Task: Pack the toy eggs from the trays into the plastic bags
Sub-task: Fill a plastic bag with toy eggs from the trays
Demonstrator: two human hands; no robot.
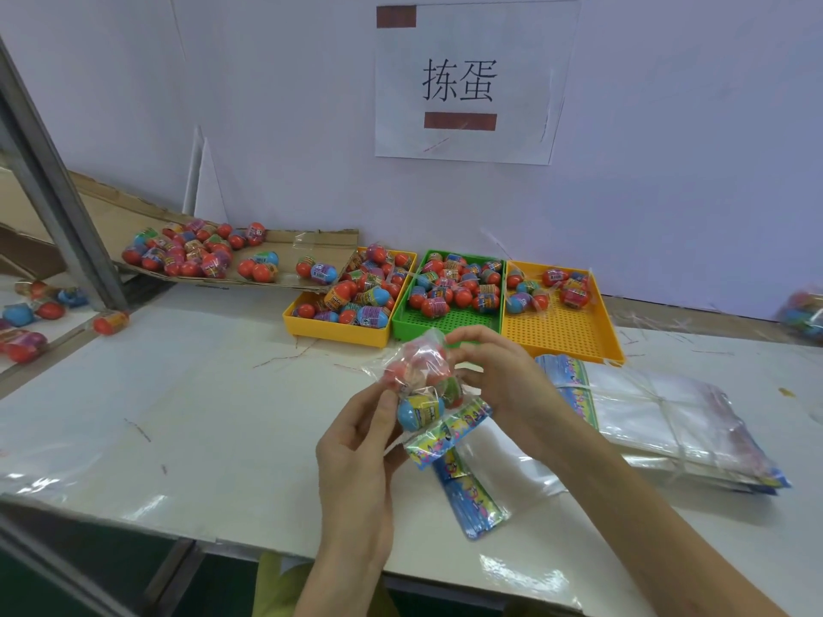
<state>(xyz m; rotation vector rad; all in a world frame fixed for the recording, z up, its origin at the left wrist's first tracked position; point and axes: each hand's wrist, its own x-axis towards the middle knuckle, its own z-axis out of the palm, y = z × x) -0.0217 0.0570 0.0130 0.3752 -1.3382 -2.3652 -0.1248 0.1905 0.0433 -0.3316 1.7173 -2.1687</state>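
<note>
The left hand (356, 443) and the right hand (499, 376) both grip a clear plastic bag (421, 385) of toy eggs, held above the white tabletop (200, 416), left fingers curled round its lower side, right fingers pinching its upper end. Just beyond the bag sits a green tray (445, 322) holding loose eggs, between two yellow trays (343, 334) (565, 336). To the right of the bag lies a stack of empty bags (668, 416). Beyond the left yellow tray, more eggs lie on a cardboard sheet (320, 242).

3 trays (562, 331): 2 yellow, 1 green; 2 hands (356, 443); 1 sign (463, 82).
</note>
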